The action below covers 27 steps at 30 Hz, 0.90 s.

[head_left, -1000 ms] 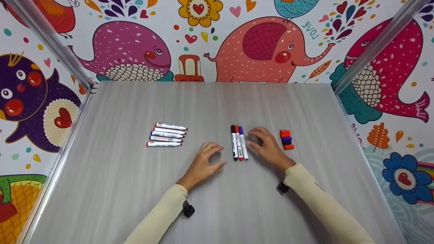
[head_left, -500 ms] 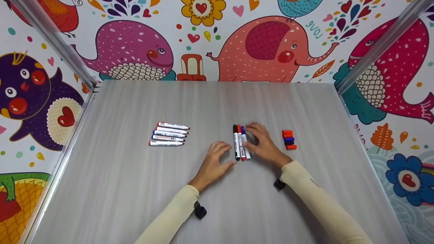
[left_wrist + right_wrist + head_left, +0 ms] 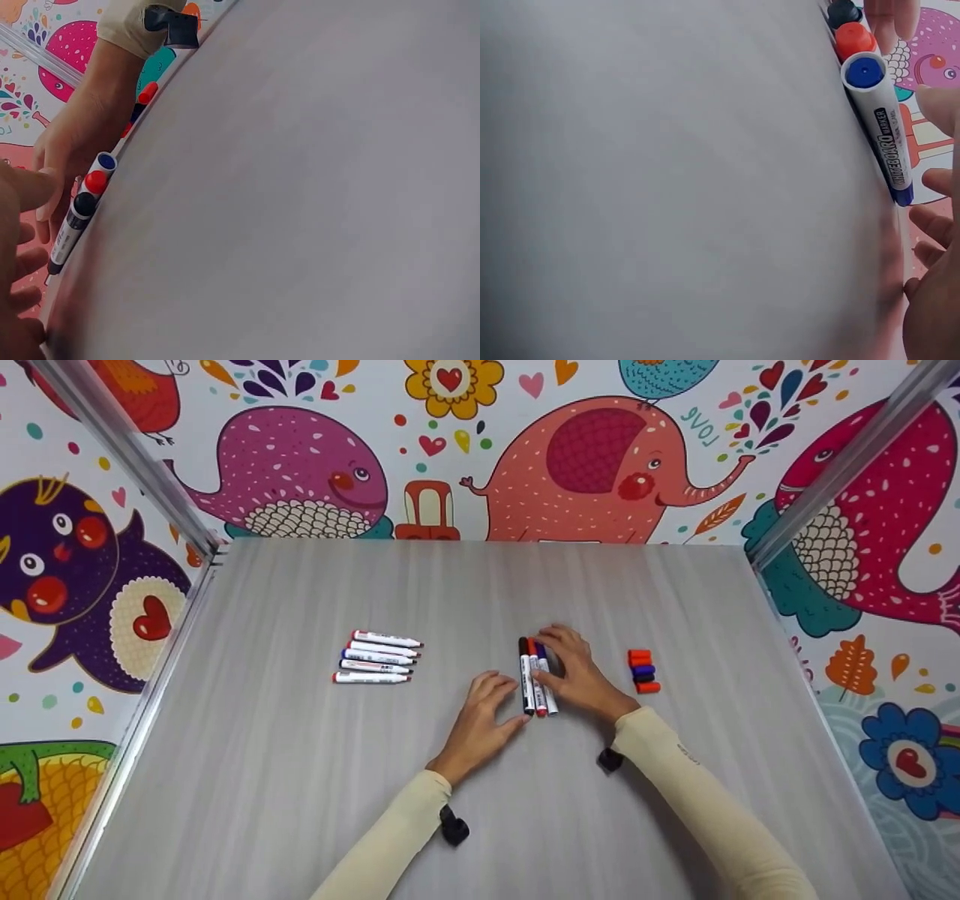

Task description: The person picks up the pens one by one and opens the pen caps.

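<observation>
Three capped whiteboard markers lie side by side in the middle of the table: a black marker (image 3: 526, 682), a red marker (image 3: 539, 697) and a blue marker (image 3: 553, 703). My left hand (image 3: 480, 724) is just left of the black one, fingers spread and loosely bent. From the right, my right hand (image 3: 585, 675) reaches over the blue marker, thumb and fingertips covering part of it. In the right wrist view the blue marker (image 3: 889, 135) lies beside the parted fingers; contact is unclear. The left wrist view shows the black marker (image 3: 71, 232) near my left fingers.
Several uncapped markers (image 3: 375, 667) lie in a row at the left, tips pointing right. At the right, several loose caps (image 3: 643, 670) in red, blue and black stand in a column. A patterned wall (image 3: 450, 457) rises behind the table (image 3: 420, 585).
Both hands have closed in on the three markers. The right hand has moved left over the blue marker; the left hand has moved right, up to the black one.
</observation>
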Each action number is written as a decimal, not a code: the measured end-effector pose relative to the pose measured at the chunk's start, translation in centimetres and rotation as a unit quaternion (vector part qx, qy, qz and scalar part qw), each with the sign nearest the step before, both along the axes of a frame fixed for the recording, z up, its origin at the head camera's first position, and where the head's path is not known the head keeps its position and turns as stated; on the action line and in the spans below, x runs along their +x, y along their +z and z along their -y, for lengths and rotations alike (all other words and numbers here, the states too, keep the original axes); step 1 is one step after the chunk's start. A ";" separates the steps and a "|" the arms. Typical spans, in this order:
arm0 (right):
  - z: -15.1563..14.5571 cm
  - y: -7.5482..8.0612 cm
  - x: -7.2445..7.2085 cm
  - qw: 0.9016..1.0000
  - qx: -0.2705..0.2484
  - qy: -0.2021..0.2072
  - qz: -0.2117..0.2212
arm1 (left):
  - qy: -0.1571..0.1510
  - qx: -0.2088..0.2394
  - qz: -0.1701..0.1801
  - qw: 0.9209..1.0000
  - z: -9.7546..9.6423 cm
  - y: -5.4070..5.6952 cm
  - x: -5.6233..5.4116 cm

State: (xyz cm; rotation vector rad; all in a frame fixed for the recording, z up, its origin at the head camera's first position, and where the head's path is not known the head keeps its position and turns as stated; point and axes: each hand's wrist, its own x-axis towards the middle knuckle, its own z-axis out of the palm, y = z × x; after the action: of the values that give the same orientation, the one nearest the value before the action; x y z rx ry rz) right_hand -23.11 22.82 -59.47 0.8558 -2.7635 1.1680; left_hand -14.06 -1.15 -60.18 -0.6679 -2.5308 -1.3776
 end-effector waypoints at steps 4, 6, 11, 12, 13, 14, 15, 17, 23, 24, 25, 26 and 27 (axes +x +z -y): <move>-0.1 -0.4 -0.5 1.000 0.013 0.015 -0.023 | -0.001 -0.012 -0.004 1.000 -0.2 -0.1 -0.1; -0.1 -0.5 -0.7 0.999 0.016 0.018 -0.030 | -0.002 -0.020 -0.007 1.000 -0.3 -0.2 -0.2; 0.2 -0.8 -1.0 0.999 0.015 0.021 -0.041 | 0.007 -0.052 -0.022 0.998 -0.7 -0.2 -0.1; 0.3 -0.9 -1.1 0.999 0.014 0.021 -0.043 | 0.010 -0.062 -0.026 0.998 -0.8 -0.2 -0.1; 0.4 -0.9 -1.2 0.998 0.018 0.021 -0.048 | 0.014 -0.072 -0.030 0.997 -1.0 -0.2 -0.1; 0.5 -1.0 -1.2 0.998 0.020 0.021 -0.052 | 0.016 -0.082 -0.032 0.996 -1.1 -0.3 0.0; 0.5 -1.1 -1.3 0.998 0.022 0.021 -0.057 | 0.017 -0.091 -0.036 0.995 -1.2 -0.3 0.0; 0.7 -1.2 -1.3 0.998 0.026 0.019 -0.062 | 0.017 -0.107 -0.040 0.993 -1.4 -0.3 0.0; 1.3 -1.2 -1.4 0.997 0.032 0.012 -0.065 | 0.024 -0.123 -0.049 0.991 -1.7 -0.4 0.0; 1.4 -1.2 -1.5 0.997 0.033 0.012 -0.065 | 0.026 -0.123 -0.048 0.991 -1.7 -0.4 0.0; 1.5 -1.1 -1.5 0.997 0.035 0.012 -0.063 | 0.028 -0.124 -0.049 0.991 -1.7 -0.4 -0.1; 1.6 -1.0 -1.6 0.997 0.037 0.012 -0.061 | 0.030 -0.125 -0.049 0.990 -1.7 -0.4 -0.1; 1.7 -1.0 -1.6 0.997 0.038 0.011 -0.061 | 0.031 -0.126 -0.049 0.990 -1.7 -0.5 -0.1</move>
State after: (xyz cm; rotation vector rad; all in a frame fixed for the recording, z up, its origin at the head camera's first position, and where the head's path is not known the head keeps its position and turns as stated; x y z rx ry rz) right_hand -24.71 21.14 -60.44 0.9345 -2.7225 0.9829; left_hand -14.15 0.59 -60.63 -0.6733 -2.6457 -0.9888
